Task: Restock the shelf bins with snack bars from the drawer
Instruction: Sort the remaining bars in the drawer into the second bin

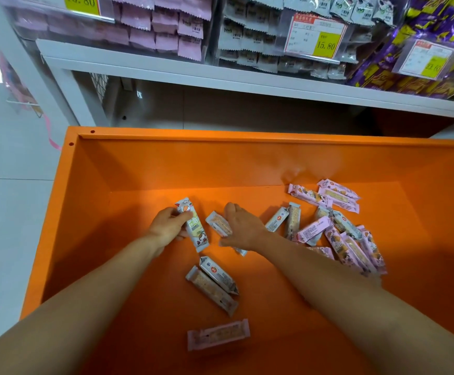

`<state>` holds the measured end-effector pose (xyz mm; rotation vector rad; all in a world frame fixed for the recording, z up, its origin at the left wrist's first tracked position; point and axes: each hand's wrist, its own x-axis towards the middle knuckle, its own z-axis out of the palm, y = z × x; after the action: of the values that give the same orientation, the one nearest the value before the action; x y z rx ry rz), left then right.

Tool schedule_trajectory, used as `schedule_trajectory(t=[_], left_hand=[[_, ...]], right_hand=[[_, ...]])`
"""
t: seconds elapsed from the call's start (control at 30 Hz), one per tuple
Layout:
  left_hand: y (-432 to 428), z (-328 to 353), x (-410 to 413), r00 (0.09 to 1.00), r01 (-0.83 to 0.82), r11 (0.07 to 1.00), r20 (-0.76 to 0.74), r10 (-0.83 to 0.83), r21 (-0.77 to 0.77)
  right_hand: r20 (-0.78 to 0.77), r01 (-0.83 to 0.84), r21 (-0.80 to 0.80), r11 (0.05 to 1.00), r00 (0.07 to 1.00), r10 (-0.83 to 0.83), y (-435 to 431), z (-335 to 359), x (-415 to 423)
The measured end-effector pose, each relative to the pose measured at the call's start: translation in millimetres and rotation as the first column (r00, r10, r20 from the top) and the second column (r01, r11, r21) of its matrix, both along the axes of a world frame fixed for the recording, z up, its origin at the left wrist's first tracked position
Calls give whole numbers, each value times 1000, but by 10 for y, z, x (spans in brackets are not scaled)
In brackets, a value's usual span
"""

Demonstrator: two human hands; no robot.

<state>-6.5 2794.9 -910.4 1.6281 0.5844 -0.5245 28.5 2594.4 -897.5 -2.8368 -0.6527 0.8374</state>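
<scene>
Reaching down into an orange drawer (90,212), I am gathering snack bars. Nearest me, at six o'clock, a pale pink bar (218,334) lies flat and alone. Just beyond it, a pair of bars (215,282), one white and one tan, lie side by side, touching.

Farther in, at eleven o'clock from that pair, my left hand (167,228) grips a white and yellow bar (196,228) between thumb and curled fingers. Just beside it, at one o'clock, my right hand (243,226) arches palm-down over a white and orange bar (219,224). The fingers curve onto it, but I cannot tell whether they have closed round it. At three o'clock lies a loose heap of bars (339,234), mostly pink.

At twelve o'clock, past the drawer's back wall, a white shelf (166,69) carries bins of pink packets (163,28), grey packets (261,36) and purple packets (437,36).

I judge it best to take each bar by its middle, not its slippery crimped ends, and to stack matching wrappers lengthwise in one hand.
</scene>
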Motion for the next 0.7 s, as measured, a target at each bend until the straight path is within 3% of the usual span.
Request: schedule_trajectory(t=[0.1, 0.27, 0.5, 0.7], left_hand=[[-14, -3, 7, 1000, -6, 1000, -4, 5, -10], [-24, -7, -1, 1000, -6, 1000, -14, 6, 4], [13, -18, 2, 999, -43, 999, -24, 43, 19], [-11, 23, 1, 998, -45, 999, -40, 45, -10]], right_hand=[[-20, 21, -16, 1000, 1000, -21, 8, -50, 19], [-218, 294, 283, 913, 947, -237, -15, -15, 126], [29, 218, 279, 935, 972, -235, 52, -85, 130], [-60, 181, 219, 959, 983, -172, 64, -97, 131]])
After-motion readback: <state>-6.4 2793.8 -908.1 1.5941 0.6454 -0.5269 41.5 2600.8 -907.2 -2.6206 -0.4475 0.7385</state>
